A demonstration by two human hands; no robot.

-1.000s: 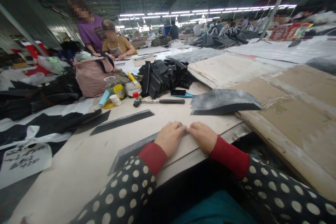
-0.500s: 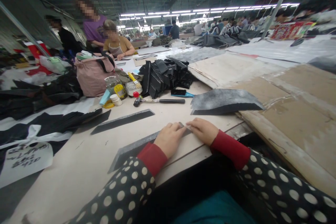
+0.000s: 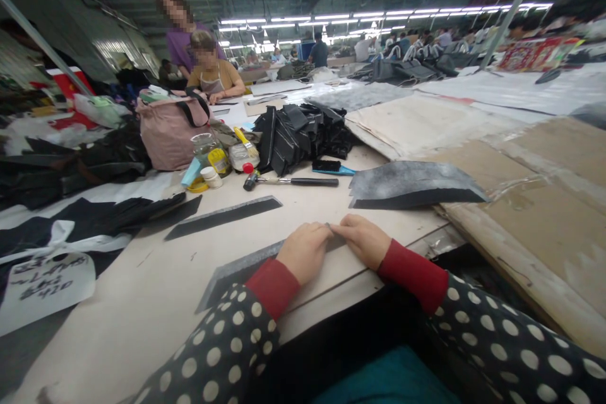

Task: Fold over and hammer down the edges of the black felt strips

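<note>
A long dark strip with a grey border lies on the pale tabletop in front of me. My left hand is closed over the strip's right end, pressing it down. The fingers of my right hand are drawn together at that same end, and its fingertips meet those of the left. What lies under the fingertips is mostly hidden. A second dark strip rests flat beyond the left hand. Past the right hand sits a stack of grey pieces with a black edge.
A hammer and a blue-handled brush lie farther back, before a heap of black pieces. Jars and a pink bag stand back left. Layered boards rise at right. Two people work beyond.
My right hand's fingertips have come in against the left ones at the strip's end. The left hand stays nearly in place. The view has shifted slightly.
</note>
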